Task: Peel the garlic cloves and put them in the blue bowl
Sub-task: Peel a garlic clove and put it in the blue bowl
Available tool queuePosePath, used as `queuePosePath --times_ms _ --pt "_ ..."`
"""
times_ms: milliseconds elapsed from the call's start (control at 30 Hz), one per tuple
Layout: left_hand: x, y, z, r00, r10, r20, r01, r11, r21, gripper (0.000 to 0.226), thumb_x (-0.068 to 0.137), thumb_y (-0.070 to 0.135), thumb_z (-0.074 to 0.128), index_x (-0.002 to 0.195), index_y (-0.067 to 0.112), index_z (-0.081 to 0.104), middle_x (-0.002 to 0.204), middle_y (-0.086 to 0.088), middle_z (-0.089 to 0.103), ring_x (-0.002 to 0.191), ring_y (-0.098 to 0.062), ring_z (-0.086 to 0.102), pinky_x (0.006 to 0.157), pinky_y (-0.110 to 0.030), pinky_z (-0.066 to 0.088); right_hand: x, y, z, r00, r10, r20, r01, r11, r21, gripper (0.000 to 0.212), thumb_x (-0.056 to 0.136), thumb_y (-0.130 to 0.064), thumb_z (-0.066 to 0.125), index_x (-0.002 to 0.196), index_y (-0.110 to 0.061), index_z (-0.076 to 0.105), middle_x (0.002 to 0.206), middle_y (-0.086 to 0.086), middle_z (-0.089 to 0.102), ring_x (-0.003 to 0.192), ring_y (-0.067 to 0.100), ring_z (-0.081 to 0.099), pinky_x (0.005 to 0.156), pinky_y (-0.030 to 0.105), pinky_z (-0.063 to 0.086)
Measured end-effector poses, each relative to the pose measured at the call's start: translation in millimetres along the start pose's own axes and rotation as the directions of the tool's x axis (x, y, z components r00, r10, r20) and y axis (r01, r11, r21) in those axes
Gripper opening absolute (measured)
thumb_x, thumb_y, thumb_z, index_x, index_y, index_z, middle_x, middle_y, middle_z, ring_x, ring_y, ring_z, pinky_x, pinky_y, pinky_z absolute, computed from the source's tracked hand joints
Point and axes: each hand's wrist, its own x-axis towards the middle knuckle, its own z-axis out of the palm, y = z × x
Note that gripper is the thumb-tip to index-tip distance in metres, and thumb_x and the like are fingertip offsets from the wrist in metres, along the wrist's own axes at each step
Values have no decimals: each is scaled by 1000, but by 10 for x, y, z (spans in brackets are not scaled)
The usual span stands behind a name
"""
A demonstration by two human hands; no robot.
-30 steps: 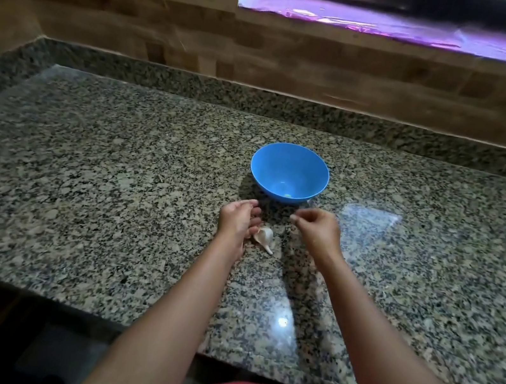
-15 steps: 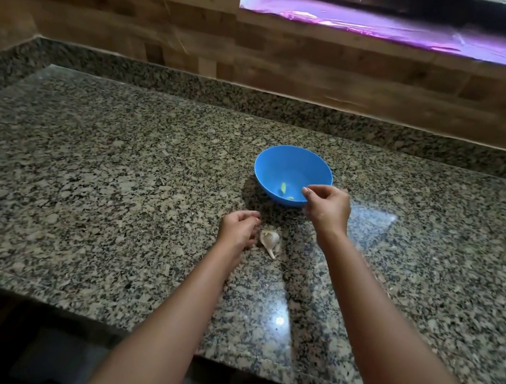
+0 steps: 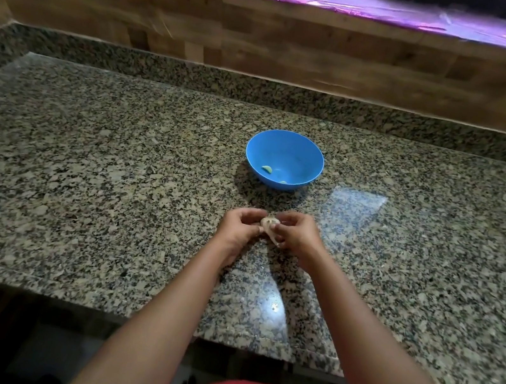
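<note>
- The granite worktop (image 3: 85,184) carries the blue bowl (image 3: 284,159), light plastic we judge, standing just beyond our hands.
- Our left hand (image 3: 236,226) and right hand (image 3: 295,235) both pinch the garlic clove (image 3: 269,224) with curled fingers.
- The clove looks small, firm and papery-skinned; we should grip its ends.
- Peeled cloves (image 3: 267,169) lie in the bowl.

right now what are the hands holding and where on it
Both hands, left hand and right hand, pinch one unpeeled garlic clove between them, fingertips on its opposite sides.
</note>
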Motion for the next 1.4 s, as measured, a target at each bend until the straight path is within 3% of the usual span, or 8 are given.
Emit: queuePosePath --times_ms 167,333,567,733,867,1067,1233,1400 --pt "-34 69 -99 991 -24 134 47 984 -173 34 86 -11 55 120 -6 55 94 -10 65 70 -12 68 63 -20 56 -104 -77 -161 982 73 173 -132 924 359 14 86 3 58 100 3 59 81 13 64 55 14 63 53 22 52" --pt "-58 117 -103 963 -79 257 162 934 -320 25 88 -3 55 113 1 59 91 -10 72 76 -19 70 73 -34 59 -154 -124 -175 986 41 161 -103 912 396 7 85 5 58 91 7 59 81 17 64 66 23 61 59 25 55" --pt "-23 153 -43 981 -9 193 74 941 -331 26 85 -7 57 110 0 60 93 -13 68 70 -15 70 68 -27 58 -175 -141 -131 998 -35 59 9 918 397 3 84 7 59 85 5 62 75 18 66 60 19 66 62 25 58" --pt "12 137 -23 979 -4 202 70 946 -317 26 85 -6 58 110 2 61 92 -10 70 74 -16 69 77 -33 55 -180 -161 -119 995 -92 32 77 943 323 4 82 5 63 86 4 63 74 14 68 62 18 67 59 22 56" --pt "32 148 -8 981 22 192 33 960 -279 29 85 -5 59 113 0 60 83 -6 73 69 -16 70 69 -31 59 -165 -165 -91 987 -161 19 151 957 249 4 82 -2 67 84 -1 64 80 15 69 67 19 68 61 23 55" --pt "56 163 -2 985 49 165 -11 975 -223 26 83 -5 60 109 -2 62 87 -8 71 70 -17 69 62 -29 59 -83 -117 -23 966 -253 -59 246 964 -103 23 82 -25 71 89 -6 60 86 14 68 73 22 64 69 38 54" --pt "95 153 2 987 46 151 -24 989 -148 29 81 0 66 110 0 64 92 -10 71 77 -19 68 72 -34 57 -125 -117 -12 929 -362 -73 315 881 -354 26 87 -31 63 94 -7 57 87 5 61 74 15 57 59 24 45" --pt "110 193 25 983 68 170 -43 988 -148 24 81 -1 66 105 2 65 87 -9 73 76 -21 68 68 -34 60 -98 -93 -37 931 -354 -91 314 901 -298 20 87 -23 64 97 -6 57 91 10 64 81 23 61 71 37 52"
